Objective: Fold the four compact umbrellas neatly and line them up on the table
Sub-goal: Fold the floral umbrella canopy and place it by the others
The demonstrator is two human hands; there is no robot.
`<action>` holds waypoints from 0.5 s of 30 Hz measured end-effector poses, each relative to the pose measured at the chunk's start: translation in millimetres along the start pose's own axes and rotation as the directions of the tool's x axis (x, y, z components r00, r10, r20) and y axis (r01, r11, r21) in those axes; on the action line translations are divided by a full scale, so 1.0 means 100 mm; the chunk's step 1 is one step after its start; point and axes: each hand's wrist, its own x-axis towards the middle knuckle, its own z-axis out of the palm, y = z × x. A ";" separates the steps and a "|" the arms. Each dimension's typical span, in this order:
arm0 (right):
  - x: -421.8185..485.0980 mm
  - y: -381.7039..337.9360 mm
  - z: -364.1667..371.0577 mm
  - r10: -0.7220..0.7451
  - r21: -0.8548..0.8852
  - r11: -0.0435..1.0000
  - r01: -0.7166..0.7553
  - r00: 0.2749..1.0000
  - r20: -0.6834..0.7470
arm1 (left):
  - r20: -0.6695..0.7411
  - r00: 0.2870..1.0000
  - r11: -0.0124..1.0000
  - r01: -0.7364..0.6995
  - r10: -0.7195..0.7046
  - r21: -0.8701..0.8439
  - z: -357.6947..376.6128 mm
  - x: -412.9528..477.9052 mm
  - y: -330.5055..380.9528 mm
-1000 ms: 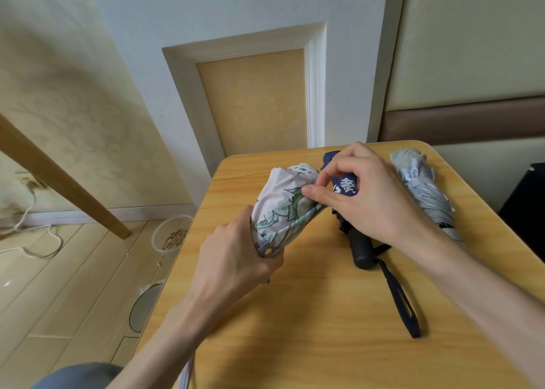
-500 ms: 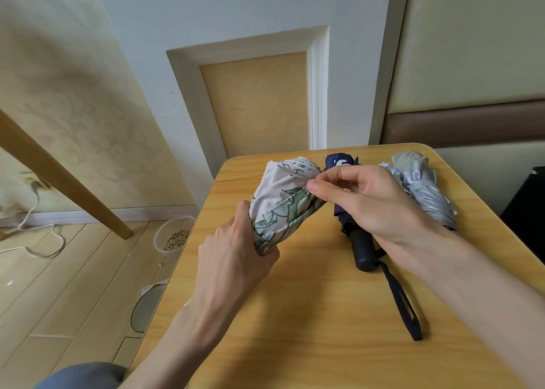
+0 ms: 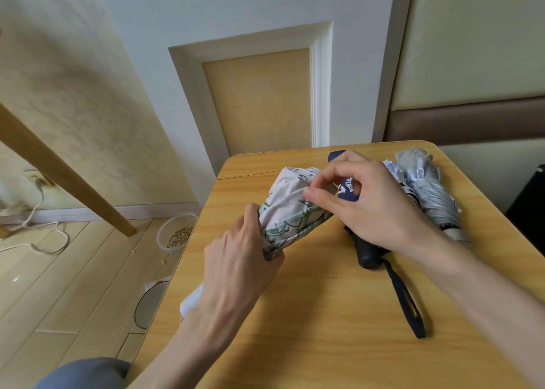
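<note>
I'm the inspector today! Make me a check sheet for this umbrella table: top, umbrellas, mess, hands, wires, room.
Surface: wooden table.
Job's things: flowery umbrella, half bundled, in both hands; navy umbrella and silver umbrella lying to its right; a fourth cannot be told.
Clutter: bowl of grain and a dish on the floor.
Hands: left hand grips the flowery umbrella's lower end; right hand pinches its cloth.
Cables: white cord on the floor below a wall socket.
Surroundings: slanted wooden beam, panelled wall.
</note>
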 end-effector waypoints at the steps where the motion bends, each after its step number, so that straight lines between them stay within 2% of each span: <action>1: 0.00 -0.01 0.00 0.013 0.037 0.999 -0.013 1.000 0.002 | -0.020 1.000 1.000 -0.018 0.019 0.013 0.01 -0.01 0.00; 4: 0.02 0.00 0.00 0.101 0.166 0.981 -0.097 0.995 -0.018 | -0.070 0.995 0.996 -0.067 0.071 0.054 0.02 -0.01 0.02; 10: 0.01 0.06 0.06 0.207 0.318 0.929 -0.192 0.978 -0.013 | -0.107 0.990 0.994 -0.084 0.091 0.067 0.04 0.00 0.01; 13: 0.02 0.05 0.07 0.177 0.231 0.959 -0.163 0.983 -0.040 | -0.113 0.989 0.996 -0.090 0.092 0.018 0.05 0.03 -0.01; 15: 0.03 0.05 0.06 0.106 0.137 0.986 -0.096 0.992 -0.071 | -0.101 0.991 0.996 -0.086 0.084 -0.023 0.06 0.05 -0.03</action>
